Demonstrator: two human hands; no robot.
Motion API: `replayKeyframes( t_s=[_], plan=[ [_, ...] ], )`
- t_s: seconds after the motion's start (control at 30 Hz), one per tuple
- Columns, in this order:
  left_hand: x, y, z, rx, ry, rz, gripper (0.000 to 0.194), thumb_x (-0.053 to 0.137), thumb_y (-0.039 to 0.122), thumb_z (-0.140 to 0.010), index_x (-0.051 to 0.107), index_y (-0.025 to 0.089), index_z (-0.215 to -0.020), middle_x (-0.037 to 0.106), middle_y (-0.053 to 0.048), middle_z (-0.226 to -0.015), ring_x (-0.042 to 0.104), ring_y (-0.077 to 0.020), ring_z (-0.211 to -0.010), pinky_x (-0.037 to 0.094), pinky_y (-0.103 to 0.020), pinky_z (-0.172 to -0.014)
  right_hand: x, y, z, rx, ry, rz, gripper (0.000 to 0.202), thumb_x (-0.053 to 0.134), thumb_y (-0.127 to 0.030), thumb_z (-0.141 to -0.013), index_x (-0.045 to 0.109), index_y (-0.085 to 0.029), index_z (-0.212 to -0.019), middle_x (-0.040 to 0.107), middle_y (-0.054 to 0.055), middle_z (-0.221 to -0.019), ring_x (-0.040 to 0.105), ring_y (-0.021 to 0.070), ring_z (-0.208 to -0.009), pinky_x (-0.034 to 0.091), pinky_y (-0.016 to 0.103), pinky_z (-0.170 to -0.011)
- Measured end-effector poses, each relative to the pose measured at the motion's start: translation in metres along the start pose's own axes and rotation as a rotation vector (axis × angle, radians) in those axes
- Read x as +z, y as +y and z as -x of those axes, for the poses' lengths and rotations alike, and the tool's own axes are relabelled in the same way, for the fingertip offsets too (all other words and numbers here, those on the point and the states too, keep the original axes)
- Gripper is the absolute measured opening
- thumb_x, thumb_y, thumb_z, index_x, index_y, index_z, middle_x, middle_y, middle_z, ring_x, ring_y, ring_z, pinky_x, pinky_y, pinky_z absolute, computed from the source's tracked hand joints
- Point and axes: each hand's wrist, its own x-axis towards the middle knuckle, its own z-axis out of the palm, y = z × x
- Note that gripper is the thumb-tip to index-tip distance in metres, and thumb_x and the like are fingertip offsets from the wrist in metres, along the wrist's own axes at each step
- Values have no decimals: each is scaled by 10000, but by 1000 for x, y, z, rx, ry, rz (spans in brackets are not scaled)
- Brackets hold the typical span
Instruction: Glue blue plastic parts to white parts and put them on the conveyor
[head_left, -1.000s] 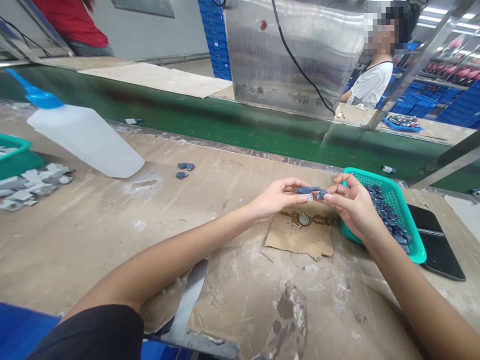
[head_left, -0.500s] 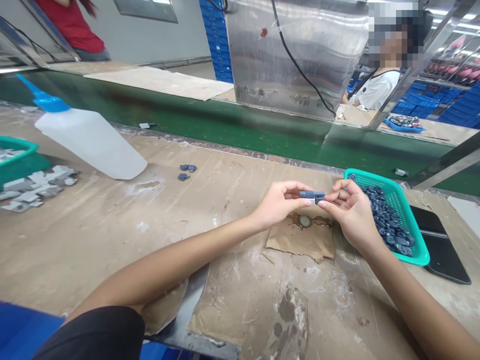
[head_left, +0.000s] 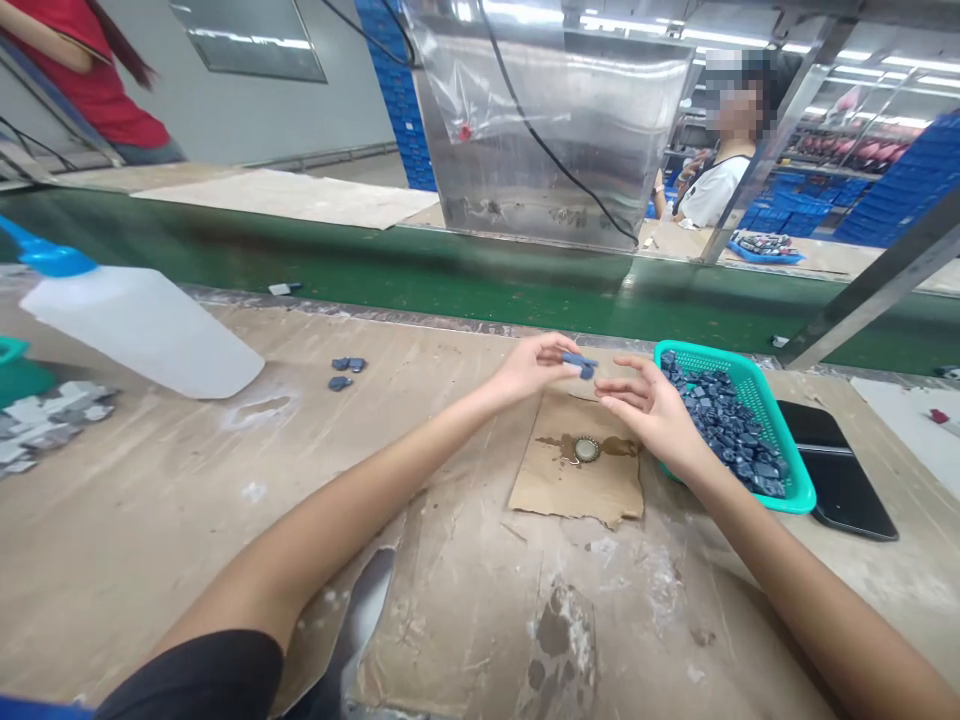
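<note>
Left hand (head_left: 534, 368) pinches a small blue piece (head_left: 580, 364). Right hand (head_left: 651, 408), fingers loosely parted, hovers left of the green basket (head_left: 772, 410).

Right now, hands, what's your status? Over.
Left hand: gripping small blue piece. Right hand: open, apart from it. Nearby: round cap on brown cardboard.

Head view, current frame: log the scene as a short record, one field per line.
left hand: the left hand pinches a small dark blue part
right hand: the right hand is apart from that part, fingers spread
between forearms: cardboard piece bearing a round, ridged-edge cap
right side: teal basket of dark blue parts, beside a black slab
left side: white squeeze bottle, light grey parts
</note>
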Motion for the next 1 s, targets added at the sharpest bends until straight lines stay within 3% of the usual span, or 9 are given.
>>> replayKeyframes(
  t_s=[0.17, 0.3, 0.43, 0.53, 0.63, 0.7, 0.83, 0.9, 1.0],
  plan=[
    [-45, -34, -75, -176, 439, -295, 264, 640, 176, -661, 637, 122, -919, 667, -65, -847, 621, -160, -771, 481, -262, -739, -5, 7, -5, 2, -13, 12, 400, 577, -329, -693, 422, -191, -1035, 612, 49, -823, 589, 209, -815, 481, 346, -735],
    [-66, -53, -94, -240, 541, -409, 358, 653, 166, -643, 628, 94, -993, 657, -118, -926, 614, -235, -872, 462, -326, -822, -2, 9, 1, -43, -108, 114, 259, 517, -309, -744, 482, -182, -967, 610, 58, -821, 586, 207, -817, 471, 334, -712],
    [-77, -60, -79, -211, 549, -508, 565, 609, 148, -682, 473, 152, -1230, 513, -125, -1216, 516, -243, -1081, 399, -327, -933, 1, 7, 5, -71, -165, 201, 191, 496, -283, -768, 512, -173, -923, 614, 61, -821, 588, 206, -800, 461, 335, -697],
    [-96, -62, -57, -163, 502, -673, 579, 575, 164, -708, 422, 191, -1265, 431, -106, -1280, 451, -243, -1151, 368, -331, -975, -6, 1, 2, -63, -150, 159, 198, 518, -308, -763, 531, -171, -905, 618, 61, -829, 591, 210, -808, 479, 332, -695],
    [-128, -66, -35, -199, 509, -836, 575, 540, 175, -733, 386, 168, -1287, 408, -119, -1282, 408, -242, -1185, 325, -340, -1015, -31, -5, -7, -108, -57, 221, 214, 550, -346, -742, 560, -170, -863, 621, 61, -811, 599, 218, -765, 501, 343, -694],
    [-152, -73, -24, -265, 578, -911, 587, 521, 176, -746, 352, 127, -1305, 387, -144, -1291, 367, -250, -1216, 283, -351, -1041, -54, -2, -13, -153, 61, 459, 220, 520, -352, -738, 574, -170, -848, 624, 74, -795, 602, 245, -736, 502, 390, -711],
    [-193, -86, -13, -301, 719, -1006, 599, 474, 178, -785, 274, 32, -1331, 302, -201, -1339, 256, -262, -1282, 210, -347, -1072, -87, 27, -20, -92, 46, 989, 473, 429, -325, -701, 529, -59, -1080, 586, 212, -1015, 548, 375, -954, 459, 514, -821],
    [-208, -89, -12, -279, 772, -1029, 588, 437, 147, -798, 248, 32, -1343, 247, -200, -1377, 202, -257, -1308, 178, -348, -1081, -94, 46, -21, -114, -23, 1105, 609, 389, -323, -726, 398, 13, -1233, 471, 249, -1199, 453, 381, -1102, 439, 502, -885],
    [-225, -89, -14, -275, 852, -1064, 591, 405, 100, -794, 230, 63, -1357, 170, -182, -1421, 137, -283, -1328, 161, -389, -1079, -96, 67, -20, -220, -110, 1203, 589, 314, -305, -799, 321, -7, -1306, 415, 212, -1273, 445, 346, -1124, 453, 462, -899]
  ],
)
